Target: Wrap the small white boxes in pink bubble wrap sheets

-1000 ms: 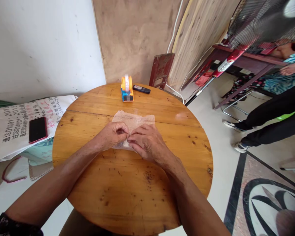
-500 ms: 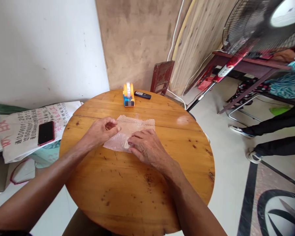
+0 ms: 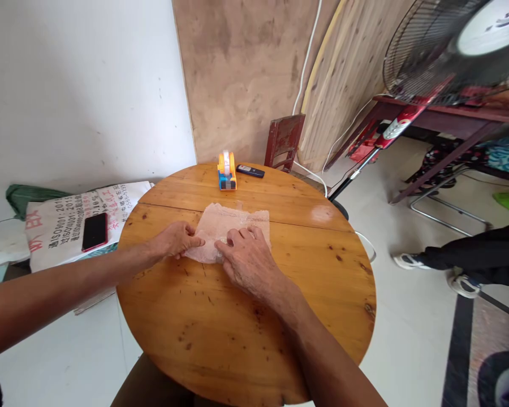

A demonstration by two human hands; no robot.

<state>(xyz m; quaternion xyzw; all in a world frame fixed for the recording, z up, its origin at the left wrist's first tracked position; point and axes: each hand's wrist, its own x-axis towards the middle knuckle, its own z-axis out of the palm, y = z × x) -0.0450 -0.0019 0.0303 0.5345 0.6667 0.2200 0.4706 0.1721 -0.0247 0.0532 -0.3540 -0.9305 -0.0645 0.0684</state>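
A translucent sheet of bubble wrap (image 3: 220,220) lies on the round wooden table (image 3: 203,350). At its left edge, my left hand (image 3: 176,240) pinches the near left corner between thumb and fingers. My right hand (image 3: 250,260) rests on the right part of the sheet with its fingers bent, pressing on it; whatever is beneath those fingers is hidden. Beyond the sheet stands an orange and blue tape dispenser (image 3: 227,170), with a dark remote-like object (image 3: 250,171) beside it.
A phone (image 3: 95,232) lies on printed sacks (image 3: 59,223) left of the table. Behind it is a red chair (image 3: 284,141). At the right are a standing fan (image 3: 401,124), a dark red table (image 3: 462,121) and a person's legs (image 3: 470,254).
My left hand has moved down onto the sheet's left corner and closed on it. My right hand has shifted slightly left on the sheet. The camera view has turned a little.
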